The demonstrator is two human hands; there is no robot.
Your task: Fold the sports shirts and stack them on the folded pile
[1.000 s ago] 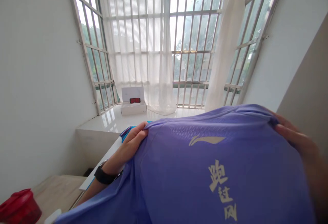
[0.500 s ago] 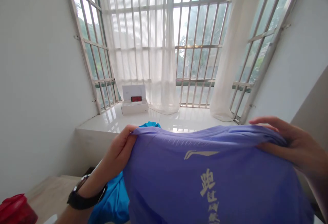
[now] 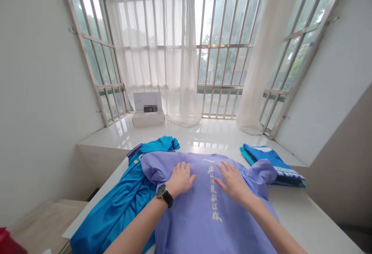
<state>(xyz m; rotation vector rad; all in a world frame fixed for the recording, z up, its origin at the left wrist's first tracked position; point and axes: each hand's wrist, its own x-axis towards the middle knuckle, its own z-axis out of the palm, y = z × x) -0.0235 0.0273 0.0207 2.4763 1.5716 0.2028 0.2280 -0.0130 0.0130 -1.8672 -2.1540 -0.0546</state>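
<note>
A lavender T-shirt [image 3: 192, 215] lies spread over the white table, its neckline toward the window and a column of pale lettering down its middle. My left hand [image 3: 181, 178] rests flat on the left half of the shirt, fingers apart, with a dark watch on the wrist. On the other side of the lettering, my right hand [image 3: 232, 180] is laid on the cloth with its fingers spread. Neither hand grips anything. The shirt's left sleeve overlaps a crumpled blue garment [image 3: 116, 203].
Folded blue clothes [image 3: 270, 165] lie at the table's right [image 3: 308, 219]. A white open box [image 3: 148, 119] stands on the glossy window sill [image 3: 221, 132] below sheer curtains [image 3: 183, 71] and a barred window. Something red [image 3: 10, 242] shows at lower left.
The lavender shirt was held up by both hands at its shoulders; now it lies on the table. Both hands have let go and moved inward onto it. The folded clothes have come into view.
</note>
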